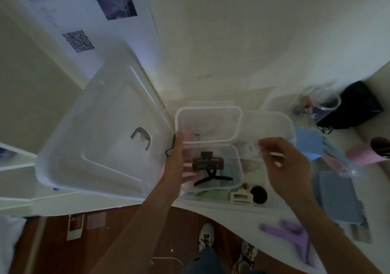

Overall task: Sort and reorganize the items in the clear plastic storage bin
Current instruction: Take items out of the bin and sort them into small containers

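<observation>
The small clear box [211, 168] is sitting over the near left part of the clear plastic storage bin [289, 123], its hinged lid [207, 123] standing open toward the wall. Inside it, a dark hair claw clip [207, 164] and a black curved clip [213, 178] are lying loose.

The left hand [179, 164] is gripping the box at its left wall, thumb up along the rim and fingers showing through the plastic underneath. The right hand [282, 164] is hovering just right of the box with fingers loosely curled; it is blurred, and I cannot tell whether it is pinching something thin and pale.

The box is looking light and thin-walled, probably a little flexible and slick, so holding it from below with the thumb on the rim seems wiser than squeezing its sides. The open lid could flop and the clips could slide if it tips.

The bin's big lid [101, 138] is leaning at the left, and a purple tool [291, 237] is lying on the white table [221, 212].
</observation>
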Available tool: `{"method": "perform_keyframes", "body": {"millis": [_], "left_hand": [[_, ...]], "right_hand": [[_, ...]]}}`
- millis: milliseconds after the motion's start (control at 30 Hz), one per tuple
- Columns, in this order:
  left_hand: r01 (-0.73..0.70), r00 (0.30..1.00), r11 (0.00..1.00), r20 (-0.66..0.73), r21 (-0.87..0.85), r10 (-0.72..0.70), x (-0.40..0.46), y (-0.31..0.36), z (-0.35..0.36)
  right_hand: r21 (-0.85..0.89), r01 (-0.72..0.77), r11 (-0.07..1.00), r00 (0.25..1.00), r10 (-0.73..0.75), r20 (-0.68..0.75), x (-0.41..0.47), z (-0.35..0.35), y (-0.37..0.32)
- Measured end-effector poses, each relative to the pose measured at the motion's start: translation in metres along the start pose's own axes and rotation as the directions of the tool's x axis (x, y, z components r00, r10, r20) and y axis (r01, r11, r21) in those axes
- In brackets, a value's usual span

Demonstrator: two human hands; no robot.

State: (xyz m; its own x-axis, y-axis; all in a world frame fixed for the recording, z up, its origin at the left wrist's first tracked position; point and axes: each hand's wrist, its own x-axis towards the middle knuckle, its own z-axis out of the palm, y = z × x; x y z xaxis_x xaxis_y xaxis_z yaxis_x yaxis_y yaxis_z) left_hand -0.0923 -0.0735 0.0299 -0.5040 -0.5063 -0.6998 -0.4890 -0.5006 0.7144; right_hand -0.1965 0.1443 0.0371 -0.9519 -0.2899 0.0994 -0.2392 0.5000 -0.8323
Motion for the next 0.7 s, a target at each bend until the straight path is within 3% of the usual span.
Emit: {"method": "perform_keyframes", "body": {"millis": [33,100,167,233,300,433,600,700], "left_hand": [[-0.002,1.000,1.000,-0.002,0.001,0.002,0.000,0.001,-0.002],[-0.001,1.000,1.000,-0.007,-0.006,0.001,0.002,0.001,-0.005],[-0.008,1.000,1.000,-0.011,-0.016,0.008,0.005,0.001,-0.007],[-0.008,1.000,1.000,-0.031,-0.030,0.007,0.009,0.000,-0.008],[-0.008,0.999,0.999,-0.044,-0.033,0.007,0.012,0.000,-0.008],[-0.012,0.998,1.000,-0.059,-0.016,0.011,0.015,0.000,-0.009],[-0.022,0.998,1.000,-0.062,-0.007,0.021,0.020,-0.002,-0.009],[-0.008,0.998,1.000,-0.069,-0.015,0.007,0.022,-0.003,-0.008]], "right_hand": [[-0.032,-0.078,0.996,0.997,0.077,-0.027,0.006,-0.008,0.013],[-0.293,-0.191,0.937,0.960,0.241,0.144,0.016,-0.013,0.040],[-0.533,-0.137,0.835,0.822,0.396,0.409,0.019,-0.003,0.067],[-0.600,-0.086,0.795,0.669,0.493,0.557,0.018,0.017,0.086],[-0.612,-0.013,0.791,0.588,0.501,0.635,0.021,0.039,0.096],[-0.596,0.169,0.785,0.609,0.392,0.690,0.036,0.072,0.103],[-0.702,0.359,0.615,0.725,0.290,0.625,0.038,0.098,0.117],[-0.745,0.401,0.533,0.766,0.250,0.592,0.035,0.102,0.122]]}}
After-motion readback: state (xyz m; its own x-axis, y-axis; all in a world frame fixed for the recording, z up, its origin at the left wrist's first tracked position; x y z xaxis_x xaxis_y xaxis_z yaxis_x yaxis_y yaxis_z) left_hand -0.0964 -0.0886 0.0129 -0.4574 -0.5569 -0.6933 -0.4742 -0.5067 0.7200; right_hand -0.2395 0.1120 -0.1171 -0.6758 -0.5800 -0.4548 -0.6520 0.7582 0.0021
